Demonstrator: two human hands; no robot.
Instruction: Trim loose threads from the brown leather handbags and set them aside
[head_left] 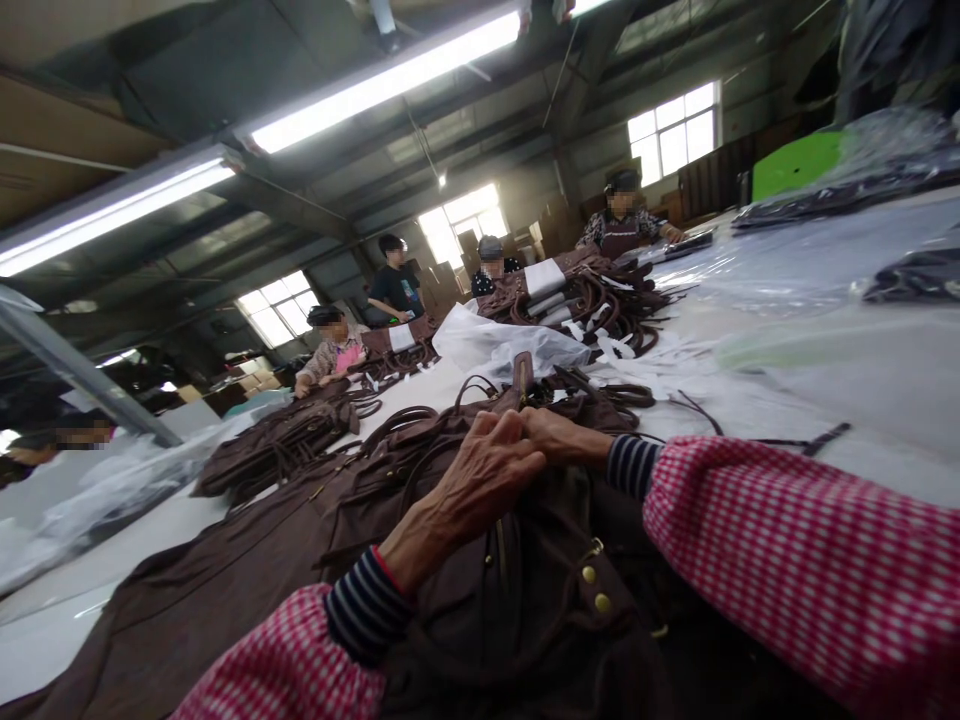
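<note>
Both my hands meet over a dark brown bag [465, 590] with brass studs and a zipper. My left hand [480, 470] is closed, its fingers bent together at the bag's upper part; what they grip is hidden. My right hand [559, 437] touches it from the right, its fingers also closed, with their tips partly covered by my left hand. Just beyond the hands, a brown strip with a zipper [523, 378] stands up. More brown fabric [217, 600] spreads to the left.
Brown bags with looped handles [600, 300] are piled beyond, beside white plastic [502, 340]. Clear plastic sheets [787, 270] cover the right of the white table [750, 400]. Several people are at the far side, one in a pink apron [349, 357]. A metal post [90, 370] slants at left.
</note>
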